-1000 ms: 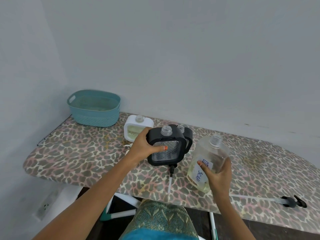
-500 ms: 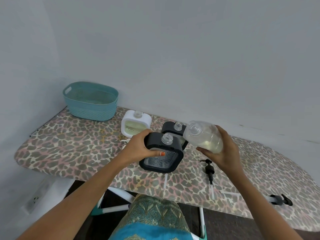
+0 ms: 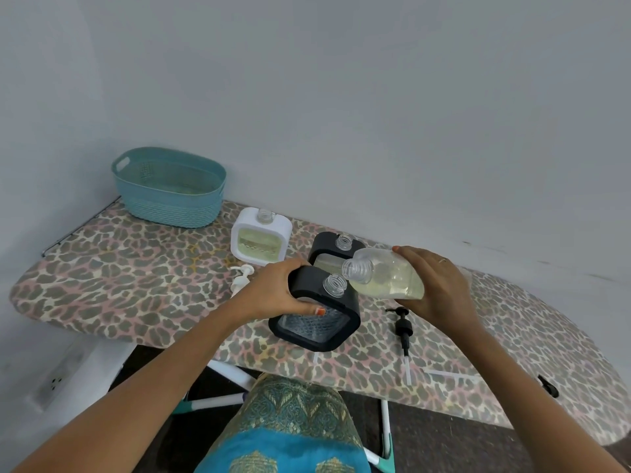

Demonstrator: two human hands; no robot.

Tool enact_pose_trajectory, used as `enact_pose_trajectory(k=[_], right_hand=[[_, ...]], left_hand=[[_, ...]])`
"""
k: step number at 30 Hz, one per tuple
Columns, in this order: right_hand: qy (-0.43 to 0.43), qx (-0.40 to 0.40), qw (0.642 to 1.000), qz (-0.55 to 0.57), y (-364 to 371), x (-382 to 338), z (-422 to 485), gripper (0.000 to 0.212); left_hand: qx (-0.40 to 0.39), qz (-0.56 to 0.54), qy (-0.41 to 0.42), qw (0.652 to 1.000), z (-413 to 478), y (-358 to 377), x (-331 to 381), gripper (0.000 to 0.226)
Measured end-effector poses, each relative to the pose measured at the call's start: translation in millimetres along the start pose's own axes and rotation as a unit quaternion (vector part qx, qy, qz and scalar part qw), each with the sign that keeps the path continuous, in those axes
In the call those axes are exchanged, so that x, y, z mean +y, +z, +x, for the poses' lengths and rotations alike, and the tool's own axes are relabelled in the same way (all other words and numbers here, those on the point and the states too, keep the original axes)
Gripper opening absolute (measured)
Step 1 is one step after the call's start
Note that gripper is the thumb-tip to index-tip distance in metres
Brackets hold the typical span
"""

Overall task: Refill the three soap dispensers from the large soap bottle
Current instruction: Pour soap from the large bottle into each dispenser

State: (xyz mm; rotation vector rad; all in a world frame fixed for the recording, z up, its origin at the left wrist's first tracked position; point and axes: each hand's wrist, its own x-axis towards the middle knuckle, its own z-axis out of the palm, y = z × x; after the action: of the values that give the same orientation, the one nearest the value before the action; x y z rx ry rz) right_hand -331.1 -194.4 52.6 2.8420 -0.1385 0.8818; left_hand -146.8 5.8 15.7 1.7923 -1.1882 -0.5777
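Far left corner of the ironing board: a teal basket stands against the wall.

Right of it, near the far edge: a white dispenser stands upright with its neck open and pale yellow liquid showing in its window. A white pump lies on the cover just in front of it.

Centre, near the front edge: the left hand grips the near black dispenser by its upper left corner. The fingers are curled over the top and the thumb is pressed on the front face. The dispenser is tilted and its neck is open. Whether its base rests on the cover cannot be told.

Directly behind it, a second black dispenser stands upright with its neck open and yellowish liquid in its window.

Right of centre: the right hand holds the large soap bottle above the board, with the fingers wrapped round its body. The bottle is tipped nearly onto its side and yellowish soap is pooled along the lower wall. Its uncapped mouth points left, just beside and above the near black dispenser's neck. Contact between the two necks cannot be confirmed.

Below the right hand: a black pump lies on the cover with its tube running toward the front edge.

Front right edge: a second black pump head lies partly in view.
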Motion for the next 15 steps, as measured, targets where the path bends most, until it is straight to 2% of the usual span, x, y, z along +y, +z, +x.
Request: enact_pose_trajectory(k=[5, 15], right_hand=[[-0.017, -0.003, 0.999, -0.033, -1.3, 5.8, -1.1, 0.067], [-0.05, 0.005, 0.997, -0.057, -10.0, 6.8, 4.4, 0.055]], left_hand=[[0.003, -0.009, 0.001, 1.0, -0.1, 2.7, -3.1, 0.047], [-0.005, -0.013, 0.002, 1.0, -1.3, 7.4, 0.8, 0.045]])
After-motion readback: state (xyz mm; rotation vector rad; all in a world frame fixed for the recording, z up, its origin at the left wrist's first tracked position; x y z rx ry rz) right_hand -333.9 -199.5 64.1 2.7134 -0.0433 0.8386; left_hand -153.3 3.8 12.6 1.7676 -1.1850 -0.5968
